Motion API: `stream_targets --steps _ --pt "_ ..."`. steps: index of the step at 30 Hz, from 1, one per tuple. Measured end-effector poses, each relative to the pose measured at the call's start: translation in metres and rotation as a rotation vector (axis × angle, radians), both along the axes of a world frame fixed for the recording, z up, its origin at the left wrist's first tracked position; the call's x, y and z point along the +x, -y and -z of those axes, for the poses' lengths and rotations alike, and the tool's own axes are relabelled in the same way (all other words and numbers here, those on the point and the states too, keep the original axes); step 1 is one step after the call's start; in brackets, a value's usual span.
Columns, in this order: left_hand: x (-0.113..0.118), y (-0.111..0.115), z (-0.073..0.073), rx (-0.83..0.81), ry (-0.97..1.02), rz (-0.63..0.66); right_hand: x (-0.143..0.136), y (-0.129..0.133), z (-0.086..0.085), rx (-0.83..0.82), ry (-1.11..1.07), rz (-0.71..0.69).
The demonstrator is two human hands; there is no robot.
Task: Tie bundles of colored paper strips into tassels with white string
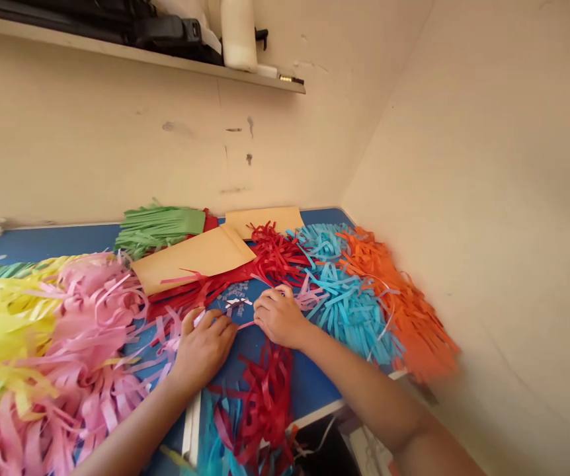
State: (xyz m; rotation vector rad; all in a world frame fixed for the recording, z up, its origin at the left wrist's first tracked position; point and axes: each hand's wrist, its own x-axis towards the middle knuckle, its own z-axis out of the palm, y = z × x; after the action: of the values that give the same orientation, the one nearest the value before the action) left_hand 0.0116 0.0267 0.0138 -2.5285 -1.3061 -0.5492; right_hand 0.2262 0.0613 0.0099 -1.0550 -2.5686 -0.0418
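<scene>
A thin rolled pink strip [246, 324] stretches between my two hands, low over the blue table. My left hand [208, 344] is closed on its left end, and pink paper fringe spreads out beside that hand. At the other end, my right hand [280, 317] has its fingers pinched together on the strip, with more pink fringe [311, 294] beyond it. It looks like one fringed paper tassel, rolled thin in the middle. My fingers partly hide it. Small white paper scraps [238, 302] lie just behind my hands. A red tassel [268, 403] hangs at the table's front edge.
Pink [99, 317] and yellow fringe [7, 330] piles up at left. Blue [352, 304] and orange fringe [399, 297] lies at right. Green fringe [161, 225], a tan folded paper [193, 259] and red fringe [278, 254] sit behind. A loaded shelf [141, 49] juts from the wall above.
</scene>
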Motion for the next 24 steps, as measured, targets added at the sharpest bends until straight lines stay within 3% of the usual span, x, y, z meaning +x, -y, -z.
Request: stream_targets --steps 7,13,17,24 --pt "-0.006 0.009 0.007 0.076 -0.042 0.047 -0.007 0.006 0.014 0.109 0.025 -0.08" --pt "-0.014 0.012 0.009 0.092 -0.061 0.141 0.001 0.007 0.016 0.103 0.017 -0.092" --pt "-0.023 0.011 0.015 0.017 -0.001 0.094 0.011 0.001 0.013 -0.014 -0.003 -0.074" --pt "-0.037 0.011 0.03 -0.194 0.221 0.015 0.026 -0.014 0.012 -0.39 -0.159 0.07"
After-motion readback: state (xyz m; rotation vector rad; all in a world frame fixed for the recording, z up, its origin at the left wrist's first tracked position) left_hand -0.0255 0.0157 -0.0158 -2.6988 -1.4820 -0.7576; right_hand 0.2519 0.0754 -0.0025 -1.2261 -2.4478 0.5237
